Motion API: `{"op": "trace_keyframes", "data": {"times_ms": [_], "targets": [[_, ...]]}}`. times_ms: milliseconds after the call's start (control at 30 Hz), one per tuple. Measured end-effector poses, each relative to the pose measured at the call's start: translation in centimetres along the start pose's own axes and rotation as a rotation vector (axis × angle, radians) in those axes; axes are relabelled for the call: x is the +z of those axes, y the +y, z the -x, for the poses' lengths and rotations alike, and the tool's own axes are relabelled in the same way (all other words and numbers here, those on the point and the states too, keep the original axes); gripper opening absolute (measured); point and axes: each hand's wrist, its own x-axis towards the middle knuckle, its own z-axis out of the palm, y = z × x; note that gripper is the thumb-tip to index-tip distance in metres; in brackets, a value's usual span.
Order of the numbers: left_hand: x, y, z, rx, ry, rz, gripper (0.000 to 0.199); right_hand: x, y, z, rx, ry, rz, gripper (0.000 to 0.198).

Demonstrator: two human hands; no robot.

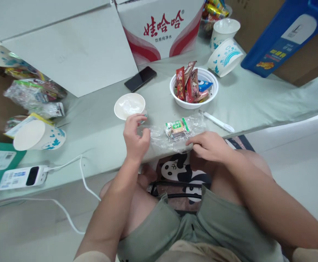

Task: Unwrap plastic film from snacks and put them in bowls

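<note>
A small wrapped snack in green and clear packaging (177, 128) lies on a crumpled sheet of clear plastic (198, 123) near the table's front edge. My right hand (209, 146) is at the sheet's near right edge, its index finger stretched towards the snack and its other fingers loosely bent. On the other side, my left hand (137, 137) is beside a white paper bowl (130, 103). Its fingertips overlap the bowl's near rim, and whether they touch it I cannot tell. Thumb and fingers of that hand are apart, with nothing visible between them.
Behind the snack stands a white bowl of wrapped sweets (215, 91), with a white-handled tool (219, 122) beside it. A phone (140, 79), a printed carton (161, 32), paper bowls (226, 57) and a blue container (279, 36) are farther back. A white power bank (23, 177) trails a cable.
</note>
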Motion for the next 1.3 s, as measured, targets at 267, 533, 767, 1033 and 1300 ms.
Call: {"op": "trace_keyframes", "data": {"times_ms": [267, 533, 767, 1033, 1300], "targets": [[0.2, 1.7, 1.1, -0.017, -0.569, -0.419, 0.050, 0.7, -0.6, -1.0, 0.346, 0.222, 0.177, 0.043], [2.0, 1.1, 0.7, -0.134, -0.478, -0.178, 0.021, 1.2, -1.6, -1.4, 0.378, 0.329, 0.166, 0.059], [2.9, 1.8, 0.1, -0.900, -0.379, 0.767, 0.015, 2.6, -2.5, -1.2, -0.199, 0.488, 0.108, 0.025], [2.1, 2.3, -0.8, -1.256, -0.300, 1.149, 0.011, 4.6, -1.7, -2.8, -0.062, 0.450, -0.117, 0.058], [2.6, 2.4, -0.8, -1.265, -0.316, 1.244, 0.020, 4.4, -0.7, -3.6, -0.041, 0.504, -0.248, 0.049]]}}
